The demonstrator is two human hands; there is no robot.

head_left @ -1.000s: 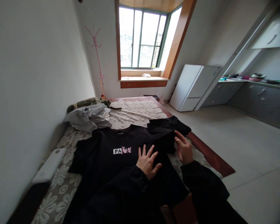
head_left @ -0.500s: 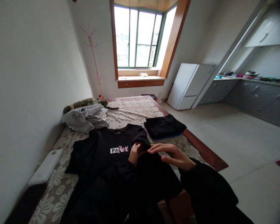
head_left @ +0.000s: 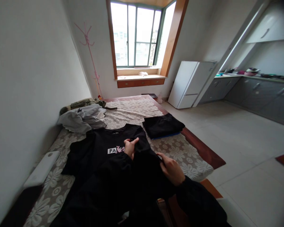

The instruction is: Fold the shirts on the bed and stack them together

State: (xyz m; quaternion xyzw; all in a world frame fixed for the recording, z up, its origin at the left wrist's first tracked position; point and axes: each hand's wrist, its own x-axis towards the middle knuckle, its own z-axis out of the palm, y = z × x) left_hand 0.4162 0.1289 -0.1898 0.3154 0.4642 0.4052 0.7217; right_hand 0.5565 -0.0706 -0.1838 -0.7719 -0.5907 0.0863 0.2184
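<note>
A black T-shirt (head_left: pixel 98 142) lies spread on the bed, front up, its neckline toward the far end. White and pink lettering marks its chest. My left hand (head_left: pixel 130 148) is closed on the shirt's cloth beside the lettering, thumb pointing right. At the sleeve on the right side, my right hand (head_left: pixel 172 169) pinches the edge of the fabric. Its fingertips are partly hidden by the dark cloth. Black sleeves cover both my arms and blend into the lower part of the shirt.
A folded stack of dark clothes (head_left: pixel 164 125) sits beyond my right hand. Crumpled grey cloth (head_left: pixel 81 118) lies at the far left, and a white oblong object (head_left: pixel 41 170) nearer. The bed's patterned cover (head_left: pixel 189 157) ends at a reddish-brown wooden edge (head_left: pixel 203 146).
My right hand has moved down and closed on the sleeve edge, from hovering with fingers extended. My left hand has shifted slightly up and left, out from the sleeve area. The view has shifted slightly.
</note>
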